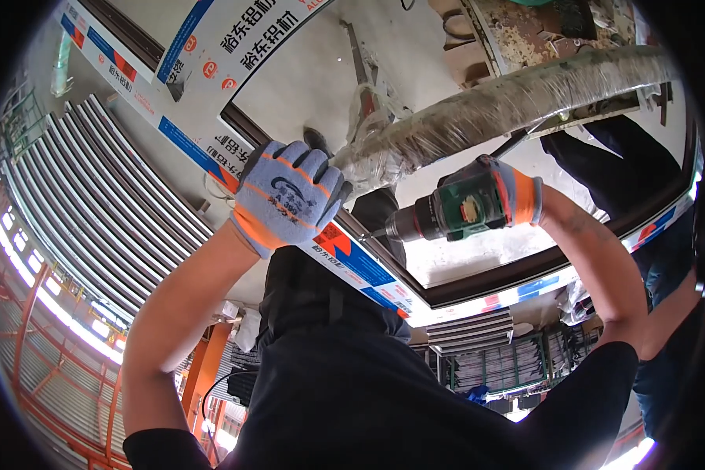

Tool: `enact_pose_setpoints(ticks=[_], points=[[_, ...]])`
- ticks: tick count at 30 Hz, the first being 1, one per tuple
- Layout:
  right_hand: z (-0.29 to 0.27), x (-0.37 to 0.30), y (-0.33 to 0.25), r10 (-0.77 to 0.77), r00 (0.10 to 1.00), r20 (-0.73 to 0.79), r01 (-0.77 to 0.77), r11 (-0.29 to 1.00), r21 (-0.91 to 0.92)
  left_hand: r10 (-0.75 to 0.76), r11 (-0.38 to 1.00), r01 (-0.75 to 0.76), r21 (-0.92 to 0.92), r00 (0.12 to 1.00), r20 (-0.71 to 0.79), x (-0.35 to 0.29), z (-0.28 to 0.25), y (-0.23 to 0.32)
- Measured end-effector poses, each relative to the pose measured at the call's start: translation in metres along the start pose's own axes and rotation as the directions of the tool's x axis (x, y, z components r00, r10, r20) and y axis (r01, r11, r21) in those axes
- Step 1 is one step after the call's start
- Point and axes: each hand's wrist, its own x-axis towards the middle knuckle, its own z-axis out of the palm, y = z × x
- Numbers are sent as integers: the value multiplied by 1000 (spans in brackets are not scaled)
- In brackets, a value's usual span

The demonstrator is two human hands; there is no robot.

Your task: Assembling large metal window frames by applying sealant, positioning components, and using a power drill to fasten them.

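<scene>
Across the bench in front of me lies a dark metal window or door frame (pixel 493 288), its outer faces covered with white, blue and red printed film. My left hand (pixel 288 194), in a grey and orange work glove, is closed over the near-left bar of the frame, fingers curled over its inner edge. A green and black power drill (pixel 464 208) is gripped in my gloved right hand (pixel 517 190), inside the frame opening. Its chuck points left, with the bit at the inner side of that same bar, just right of my left hand. Whether the tip touches is too small to tell.
A padded beam wrapped in clear plastic (pixel 517 106) runs beneath the frame. Long metal profiles (pixel 106 211) are stacked at the left. Another person's dark-clothed legs (pixel 615 160) stand at the right. Behind, near the lower right, is a green rack (pixel 497 360) holding material.
</scene>
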Motion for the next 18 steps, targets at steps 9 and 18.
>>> enact_pose_setpoints(ticks=[9,18], points=[[-5,4,-10,28,997,71,-35,995,91,98,995,-98,5,994,-55,-29,-1,-11],[-11,20,-26,-279,952,125,306,865,-397,105,993,-110,-43,988,-109,-28,-1,-13]])
